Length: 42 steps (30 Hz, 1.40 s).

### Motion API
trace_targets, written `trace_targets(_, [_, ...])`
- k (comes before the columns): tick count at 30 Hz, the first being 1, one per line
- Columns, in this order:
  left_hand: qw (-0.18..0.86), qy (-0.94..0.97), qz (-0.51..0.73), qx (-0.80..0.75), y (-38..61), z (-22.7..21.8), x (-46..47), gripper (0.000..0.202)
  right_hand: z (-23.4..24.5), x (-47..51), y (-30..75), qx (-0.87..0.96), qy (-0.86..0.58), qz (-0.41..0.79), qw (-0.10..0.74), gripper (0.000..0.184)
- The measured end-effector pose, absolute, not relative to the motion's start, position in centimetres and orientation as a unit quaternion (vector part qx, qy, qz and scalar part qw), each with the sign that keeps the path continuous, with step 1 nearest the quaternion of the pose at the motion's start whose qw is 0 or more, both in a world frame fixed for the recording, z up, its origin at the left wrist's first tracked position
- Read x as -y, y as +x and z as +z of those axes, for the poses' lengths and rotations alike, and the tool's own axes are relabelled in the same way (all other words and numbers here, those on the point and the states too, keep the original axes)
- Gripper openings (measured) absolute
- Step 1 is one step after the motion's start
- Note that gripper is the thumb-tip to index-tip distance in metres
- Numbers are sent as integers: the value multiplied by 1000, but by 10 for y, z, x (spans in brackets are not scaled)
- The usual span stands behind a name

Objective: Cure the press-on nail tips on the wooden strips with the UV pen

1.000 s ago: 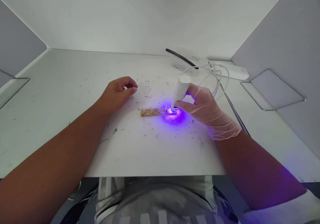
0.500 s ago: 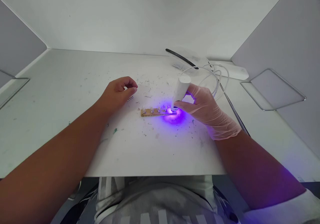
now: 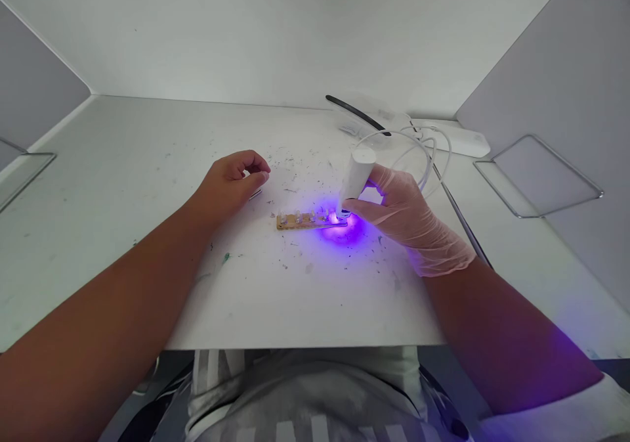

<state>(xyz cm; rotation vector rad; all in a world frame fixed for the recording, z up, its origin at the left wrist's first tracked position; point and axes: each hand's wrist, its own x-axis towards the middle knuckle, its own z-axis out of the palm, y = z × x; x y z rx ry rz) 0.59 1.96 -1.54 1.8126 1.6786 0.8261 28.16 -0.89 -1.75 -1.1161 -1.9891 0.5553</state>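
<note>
1. Right hand [image 3: 401,209], gloved, grips a white lamp [image 3: 358,174], its lower end at the tan strip's [image 3: 290,226] 3 o'clock end; whether they touch, I cannot tell.
2. Violet light pools there; small clear pieces [image 3: 298,217] line the strip, which lies on the white table [image 3: 275,297].
3. Left hand [image 3: 236,179], bare, curls loosely at the strip's 10 o'clock, near a metal piece [image 3: 254,194]; whether it holds that, I cannot tell.
4. At 1 o'clock lies a black curved bar [image 3: 358,115].

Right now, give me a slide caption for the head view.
Gloved right hand holds a glowing white lamp over a tan strip's end; bare left hand nearby.
</note>
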Motion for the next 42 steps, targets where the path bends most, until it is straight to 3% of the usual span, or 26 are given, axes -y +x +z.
trace_targets(42, [256, 671, 300, -627, 5, -17, -21, 10, -17, 8, 282, 781, -439, 216, 388, 6])
